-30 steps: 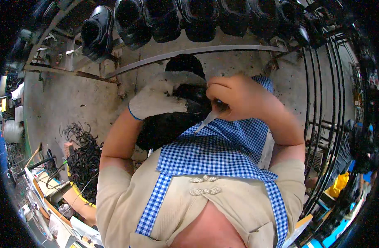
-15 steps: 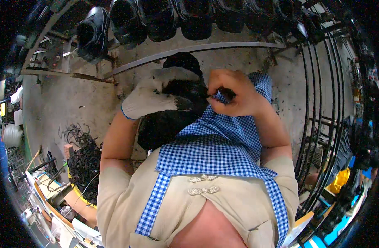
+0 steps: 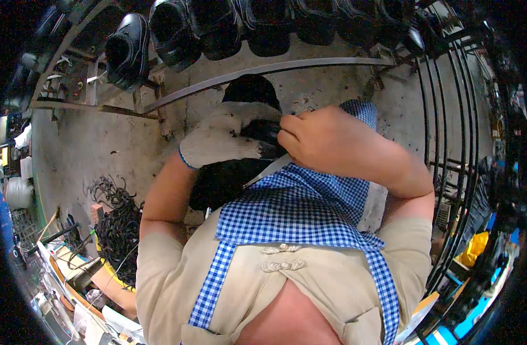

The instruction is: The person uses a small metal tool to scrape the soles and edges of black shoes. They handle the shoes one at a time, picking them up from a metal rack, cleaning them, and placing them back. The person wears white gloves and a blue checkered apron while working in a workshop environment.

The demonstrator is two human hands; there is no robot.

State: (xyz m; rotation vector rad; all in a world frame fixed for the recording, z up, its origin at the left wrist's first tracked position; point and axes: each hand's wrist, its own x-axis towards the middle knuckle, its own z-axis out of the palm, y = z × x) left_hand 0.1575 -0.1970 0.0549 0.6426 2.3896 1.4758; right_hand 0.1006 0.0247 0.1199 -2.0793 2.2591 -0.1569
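Observation:
My left hand [image 3: 220, 135], in a whitish knit glove with dark smudges, is closed around a black shoe [image 3: 260, 131]. Much of that shoe is hidden by the glove and by my other hand. My bare right hand [image 3: 318, 138] is closed, its fingertips against the right end of the shoe. From under it a thin grey knife blade [image 3: 270, 171] slants down to the left, over the blue checked apron [image 3: 292, 198]; its handle is hidden in the hand. Just beyond the glove a black rounded shape [image 3: 251, 92] shows.
Across the far side several black shoes [image 3: 217, 29] stand in a row on a rack, with a metal bar [image 3: 275, 70] below them. Dark upright rods [image 3: 447, 126] rise at the right. A heap of black strips [image 3: 120, 230] lies at the left, by a brick [image 3: 97, 213].
My right hand has turned over, its back now up and the elbow swung outward. The grey blade has come into sight beneath it. My gloved left hand has shifted slightly nearer and right.

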